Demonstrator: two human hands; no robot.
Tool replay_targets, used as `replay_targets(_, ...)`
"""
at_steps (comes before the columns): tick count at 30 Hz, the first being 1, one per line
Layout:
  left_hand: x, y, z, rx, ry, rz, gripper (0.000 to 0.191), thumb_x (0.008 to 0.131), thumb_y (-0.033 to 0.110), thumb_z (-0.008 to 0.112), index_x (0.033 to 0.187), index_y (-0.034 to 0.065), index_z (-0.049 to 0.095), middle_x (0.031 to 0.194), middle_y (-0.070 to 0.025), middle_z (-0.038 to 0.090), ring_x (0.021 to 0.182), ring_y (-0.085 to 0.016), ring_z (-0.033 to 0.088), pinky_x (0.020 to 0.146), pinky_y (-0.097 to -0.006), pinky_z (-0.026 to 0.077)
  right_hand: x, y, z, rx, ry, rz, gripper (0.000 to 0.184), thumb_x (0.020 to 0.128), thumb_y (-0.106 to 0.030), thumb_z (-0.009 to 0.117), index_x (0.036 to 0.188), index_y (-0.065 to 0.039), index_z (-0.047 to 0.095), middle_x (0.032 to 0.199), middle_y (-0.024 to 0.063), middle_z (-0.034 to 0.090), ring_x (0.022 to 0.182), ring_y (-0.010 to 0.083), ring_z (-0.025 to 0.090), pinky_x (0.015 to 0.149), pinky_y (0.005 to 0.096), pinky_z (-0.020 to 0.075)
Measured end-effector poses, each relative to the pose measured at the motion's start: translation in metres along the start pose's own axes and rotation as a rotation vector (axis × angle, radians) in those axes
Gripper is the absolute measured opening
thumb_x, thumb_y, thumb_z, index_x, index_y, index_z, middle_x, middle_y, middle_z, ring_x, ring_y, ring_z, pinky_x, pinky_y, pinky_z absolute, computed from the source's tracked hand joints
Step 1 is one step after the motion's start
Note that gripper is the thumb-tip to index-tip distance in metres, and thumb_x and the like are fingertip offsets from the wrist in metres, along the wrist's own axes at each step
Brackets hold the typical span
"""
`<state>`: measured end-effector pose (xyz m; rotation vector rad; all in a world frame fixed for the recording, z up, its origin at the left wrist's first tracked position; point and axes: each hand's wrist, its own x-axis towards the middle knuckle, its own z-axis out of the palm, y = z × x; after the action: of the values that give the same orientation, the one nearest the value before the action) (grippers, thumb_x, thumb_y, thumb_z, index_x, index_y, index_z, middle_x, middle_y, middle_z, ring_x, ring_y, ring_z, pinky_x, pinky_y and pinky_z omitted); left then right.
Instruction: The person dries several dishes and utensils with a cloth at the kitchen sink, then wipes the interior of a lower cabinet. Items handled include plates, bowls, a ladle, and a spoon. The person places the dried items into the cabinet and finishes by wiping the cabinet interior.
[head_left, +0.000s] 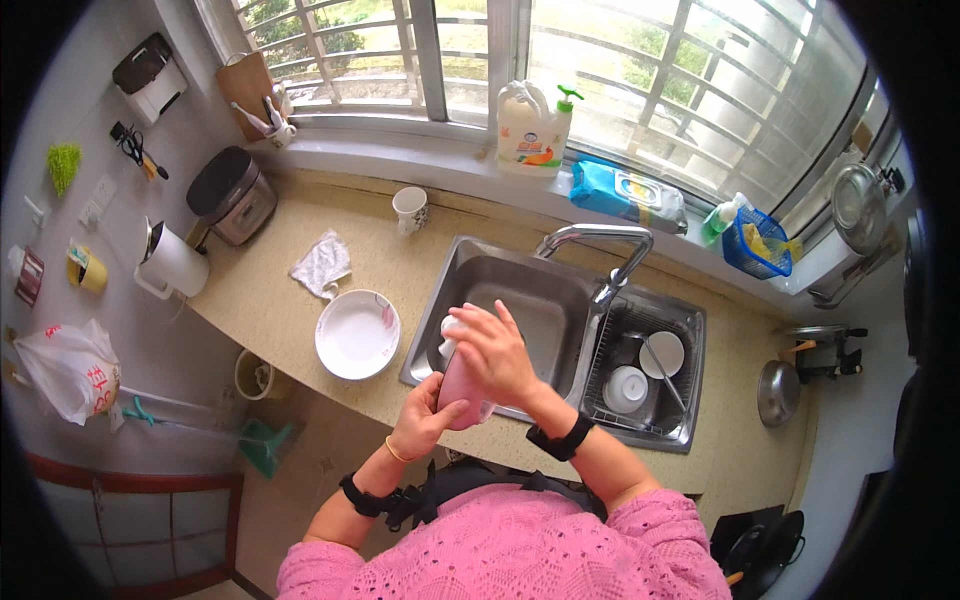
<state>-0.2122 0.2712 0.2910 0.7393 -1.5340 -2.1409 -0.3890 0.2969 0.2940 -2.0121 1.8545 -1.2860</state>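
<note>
My left hand (424, 417) grips a pink rounded vessel (459, 394), fingers on its far side and thumb across its near side. My right hand (496, 352) lies against the upper part of that vessel with fingers stretched out, covering much of it. A small white piece (448, 334) shows beside the right fingers; whether it is a cap or a cloth I cannot tell. Both hands are over the front left edge of the steel sink (551, 322). A white bowl (358, 334) with a pink flower pattern stands on the counter to the left.
A chrome faucet (600, 234) arches over the sink. In the right basin a wire rack (613, 330) holds small white bowls (625, 389). A crumpled cloth (322, 265) and a patterned mug (411, 208) sit on the counter. A detergent jug (529, 135) stands on the sill.
</note>
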Motion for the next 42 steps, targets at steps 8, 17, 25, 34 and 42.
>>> replay_targets(8, -0.005, 0.018, -0.014, -0.414, 0.104, 0.291, 0.039, 0.086, 0.004, 0.058, 0.122, 0.0017, 0.045, 0.115, -0.0078, 0.057, 0.106, -0.016, 0.054, 0.091, -0.0295, 0.044, -0.018, 0.043, 0.026, 1.114, 0.143, 0.582, 0.05, 0.098, -0.034, 0.033, 0.129, 0.004, 0.042, 0.125, 0.0133, 0.05, 0.115, 0.0184, 0.046, 0.1, 0.0295, 0.0329)
replay_targets(17, 0.025, 0.027, -0.025, -0.635, 0.194, 0.341, 0.038, 0.09, 0.008, 0.054, 0.126, 0.0052, 0.043, 0.122, -0.0071, 0.053, 0.112, -0.018, 0.051, 0.094, -0.0348, 0.044, -0.031, -0.026, 0.025, 0.196, 0.175, 0.076, 0.058, 0.093, -0.027, 0.044, 0.136, 0.007, 0.026, 0.143, 0.0265, 0.022, 0.135, 0.0364, 0.019, 0.109, 0.0395, 0.0188)
replay_targets(25, 0.02, 0.02, -0.016, -0.494, 0.119, 0.261, 0.04, 0.088, 0.002, 0.054, 0.126, 0.0019, 0.041, 0.119, -0.0085, 0.055, 0.108, -0.018, 0.054, 0.093, -0.0324, 0.045, 0.006, -0.01, -0.002, -0.1, -0.071, -0.123, 0.067, 0.091, -0.04, 0.041, 0.139, 0.004, 0.023, 0.146, 0.0223, 0.017, 0.137, 0.0344, 0.015, 0.111, 0.0454, 0.011)
replay_targets(34, 0.007, 0.014, -0.019, -0.558, 0.128, 0.274, 0.045, 0.085, 0.002, 0.058, 0.127, 0.0015, 0.041, 0.12, -0.0091, 0.054, 0.108, -0.019, 0.054, 0.092, -0.0338, 0.045, -0.006, 0.046, 0.023, 1.183, 0.322, 0.649, 0.047, 0.096, -0.033, 0.04, 0.131, -0.002, 0.04, 0.121, 0.0142, 0.054, 0.111, 0.0234, 0.052, 0.095, 0.031, 0.0391)
replay_targets(42, 0.003, 0.039, -0.042, -0.62, -0.119, 0.063, 0.052, 0.088, 0.015, 0.058, 0.132, -0.0013, 0.036, 0.121, -0.0102, 0.053, 0.11, -0.02, 0.052, 0.093, -0.0324, 0.043, -0.005, 0.04, 0.005, 1.537, 0.117, 0.69, 0.031, 0.094, -0.025, 0.045, 0.111, -0.001, 0.056, 0.098, 0.0061, 0.061, 0.083, 0.0105, 0.058, 0.076, 0.0244, 0.047)
